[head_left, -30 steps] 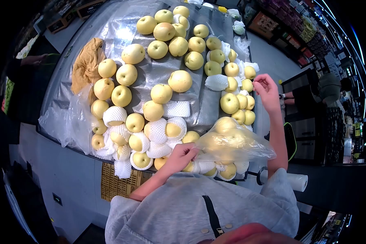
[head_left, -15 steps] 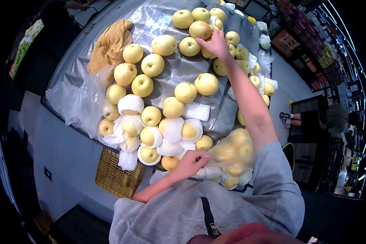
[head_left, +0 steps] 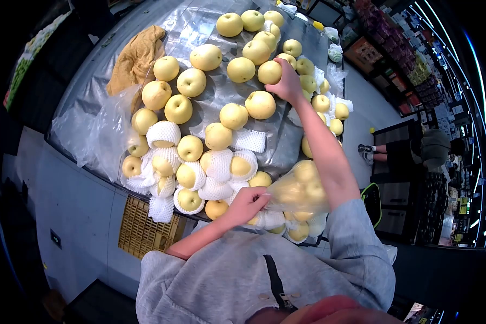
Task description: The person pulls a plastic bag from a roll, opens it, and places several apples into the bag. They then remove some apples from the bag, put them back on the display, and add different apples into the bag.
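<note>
My left hand (head_left: 249, 204) is closed on the gathered neck of a clear plastic bag (head_left: 286, 190), which holds several yellow pears and lies at the front right of the display. Farther back, the fingers of my right hand (head_left: 287, 81) are wrapped round the right side of a yellow pear (head_left: 269, 72). Another pear (head_left: 241, 70) lies just left of it. Below that sits a larger pear (head_left: 260, 105). Near my left hand are pears in white foam nets (head_left: 219, 165), some of them overlapping.
An orange-brown cloth (head_left: 136, 60) and loose clear plastic (head_left: 94, 129) lie on the left of the display. A yellow crate (head_left: 146, 227) stands below its front edge. Across the aisle at the right is a person (head_left: 434, 148) beside shelves.
My right hand has moved down and nearer, from pears at the back to the pear it now grips. The whole view has shifted slightly. My left hand still holds the bag.
</note>
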### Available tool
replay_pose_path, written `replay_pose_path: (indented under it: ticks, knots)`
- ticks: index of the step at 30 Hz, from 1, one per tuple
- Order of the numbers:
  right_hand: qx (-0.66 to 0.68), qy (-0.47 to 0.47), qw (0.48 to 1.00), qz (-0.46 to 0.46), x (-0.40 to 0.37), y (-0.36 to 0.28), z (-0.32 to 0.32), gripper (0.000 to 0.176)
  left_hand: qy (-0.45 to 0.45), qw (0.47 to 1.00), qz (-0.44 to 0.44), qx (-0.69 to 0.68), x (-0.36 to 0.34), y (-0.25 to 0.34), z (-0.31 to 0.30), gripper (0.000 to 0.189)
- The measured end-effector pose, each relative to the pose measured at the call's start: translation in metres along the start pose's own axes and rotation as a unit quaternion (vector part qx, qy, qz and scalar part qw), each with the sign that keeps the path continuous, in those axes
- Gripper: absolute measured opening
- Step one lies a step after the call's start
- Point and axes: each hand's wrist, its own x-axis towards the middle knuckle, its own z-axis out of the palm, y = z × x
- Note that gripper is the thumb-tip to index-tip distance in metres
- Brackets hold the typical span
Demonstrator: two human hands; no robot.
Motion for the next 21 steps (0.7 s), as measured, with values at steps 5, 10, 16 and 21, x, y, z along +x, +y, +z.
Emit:
replay_pose_path:
  ticks: [5,10,16,21]
  knots:
    - [0.105,-0.09,0.988,0.065,-0.012,-0.022,-0.045,0.081,0.025,1.0,-0.005,-0.011,-0.011,-0.01,0.002,0.032]
    - [0.494,-0.125,0.845,0.164,-0.051,-0.045,-0.097,0.07,0.029,0.999,-0.013,-0.004,-0.014,-0.015,0.006,0.032]
    - [0.771,-0.119,0.564,0.271,-0.133,-0.116,-0.161,0.079,0.008,1.0,-0.028,-0.003,-0.013,-0.009,0.009,0.032]
    - [0.822,-0.054,0.5,0.265,-0.213,-0.139,-0.176,0.096,0.012,0.998,-0.049,0.023,-0.015,-0.016,0.01,0.033]
